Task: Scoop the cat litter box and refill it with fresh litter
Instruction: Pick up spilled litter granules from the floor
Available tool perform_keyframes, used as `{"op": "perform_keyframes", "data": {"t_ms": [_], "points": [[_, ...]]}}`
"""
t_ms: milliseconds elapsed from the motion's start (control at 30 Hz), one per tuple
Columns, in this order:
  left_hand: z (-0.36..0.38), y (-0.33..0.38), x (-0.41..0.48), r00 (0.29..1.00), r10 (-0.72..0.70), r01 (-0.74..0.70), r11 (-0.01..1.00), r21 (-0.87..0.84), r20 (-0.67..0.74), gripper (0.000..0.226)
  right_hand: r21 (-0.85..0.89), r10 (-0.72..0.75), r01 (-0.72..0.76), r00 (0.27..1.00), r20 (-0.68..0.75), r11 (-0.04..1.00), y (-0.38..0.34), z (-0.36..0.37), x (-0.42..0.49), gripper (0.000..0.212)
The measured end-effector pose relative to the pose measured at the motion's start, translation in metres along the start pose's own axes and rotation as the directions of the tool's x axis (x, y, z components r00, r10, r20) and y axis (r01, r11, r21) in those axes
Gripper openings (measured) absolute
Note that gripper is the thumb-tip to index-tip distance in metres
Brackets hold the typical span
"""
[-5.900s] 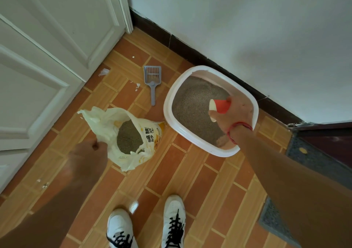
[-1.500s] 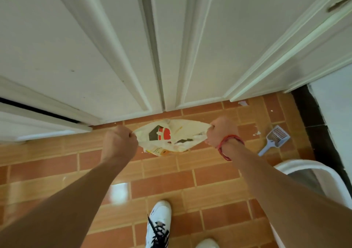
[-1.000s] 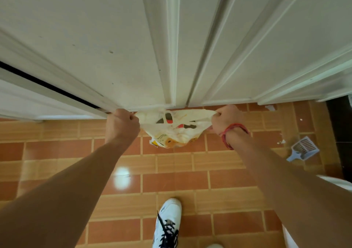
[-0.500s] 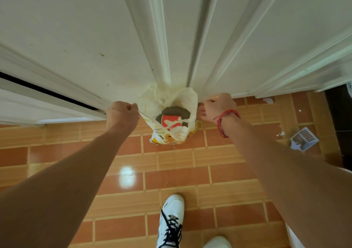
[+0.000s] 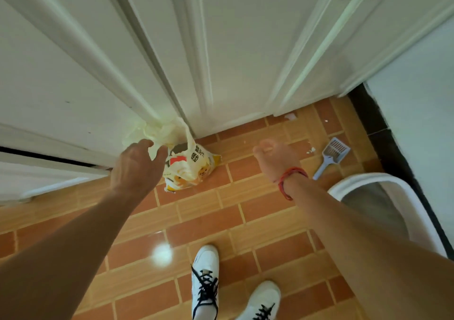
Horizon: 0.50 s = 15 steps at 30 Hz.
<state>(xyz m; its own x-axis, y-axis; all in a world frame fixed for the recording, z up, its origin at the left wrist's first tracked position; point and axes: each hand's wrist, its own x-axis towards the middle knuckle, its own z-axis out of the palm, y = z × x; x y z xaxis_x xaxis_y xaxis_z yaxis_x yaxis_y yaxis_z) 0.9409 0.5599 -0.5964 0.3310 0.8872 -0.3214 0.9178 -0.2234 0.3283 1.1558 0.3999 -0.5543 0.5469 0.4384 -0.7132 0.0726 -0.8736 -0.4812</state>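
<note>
The yellow-white litter bag stands on the tiled floor, leaning against the white doors, its top bunched up and crumpled. My left hand hovers at that crumpled top with fingers relaxed and spread, at most brushing the plastic. My right hand, with a red cord at the wrist, hangs to the right of the bag, loosely curled and empty. The blue-grey litter scoop lies on the floor further right. Part of the white litter box shows at the right edge, grey litter inside.
White panelled doors fill the upper view right behind the bag. A black baseboard and white wall run behind the litter box. My white shoes stand on the orange tiles below. Small white scraps lie near the scoop.
Both hands gripped the bag's top edges half a second ago; now they have let go. The bag's mouth is bunched together, and my right hand has drawn away to the right.
</note>
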Motion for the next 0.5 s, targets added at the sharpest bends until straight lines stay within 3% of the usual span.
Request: {"op": "perform_keyframes", "data": {"t_ms": [100,167,300,500], "points": [[-0.015,0.054,-0.036,0.993,0.108,-0.108,0.994,-0.004,0.051,0.052,0.095,0.26,-0.267,0.962,0.082,0.959,0.041,-0.052,-0.052,0.036],[-0.027,0.093,-0.066,0.978,0.18,-0.183,0.983,0.014,0.105,0.052,0.09,0.311,-0.316,0.948,0.064,0.944,0.065,-0.079,-0.085,0.037],[-0.05,0.161,-0.131,0.922,0.337,-0.349,0.936,0.031,0.192,0.059,-0.044,0.034,-0.046,0.971,-0.239,0.998,0.089,-0.129,-0.142,0.055],[-0.078,0.234,-0.228,0.804,0.526,-0.561,0.826,0.06,0.28,0.064,-0.138,0.065,-0.118,0.939,-0.339,0.983,0.165,-0.184,-0.235,0.06]]}}
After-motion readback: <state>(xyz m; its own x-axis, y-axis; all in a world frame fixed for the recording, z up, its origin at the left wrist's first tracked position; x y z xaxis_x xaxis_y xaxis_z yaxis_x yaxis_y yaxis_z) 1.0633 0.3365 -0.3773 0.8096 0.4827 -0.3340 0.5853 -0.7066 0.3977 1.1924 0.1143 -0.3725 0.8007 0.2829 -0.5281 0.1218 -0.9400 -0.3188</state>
